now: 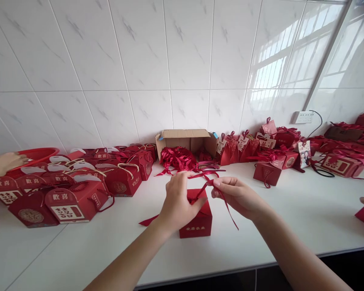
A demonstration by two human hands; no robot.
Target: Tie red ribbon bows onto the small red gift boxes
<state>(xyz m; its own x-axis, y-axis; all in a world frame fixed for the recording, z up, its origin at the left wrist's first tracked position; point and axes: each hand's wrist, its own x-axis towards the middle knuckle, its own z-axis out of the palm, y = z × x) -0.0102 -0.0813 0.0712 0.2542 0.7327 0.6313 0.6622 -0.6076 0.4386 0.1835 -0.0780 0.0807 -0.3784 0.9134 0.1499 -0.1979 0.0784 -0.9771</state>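
A small red gift box (197, 228) with pale lettering on its front stands on the white table between my forearms. A narrow red ribbon (230, 214) loops above its top, with one end hanging to the right and a wider tail lying at the left. My left hand (177, 200) is over the box's upper left, fingers curled round part of the ribbon. My right hand (233, 192), just right of the box, pinches the ribbon between thumb and forefinger. My left hand hides much of the box's top.
Red gift boxes (69, 206) crowd the left, before a red basin (39, 153). Behind my hands, an open cardboard box (185, 135) holds a ribbon heap (178, 158). More red boxes (267, 173) stand right. Other people's hands (3, 165) show at both edges.
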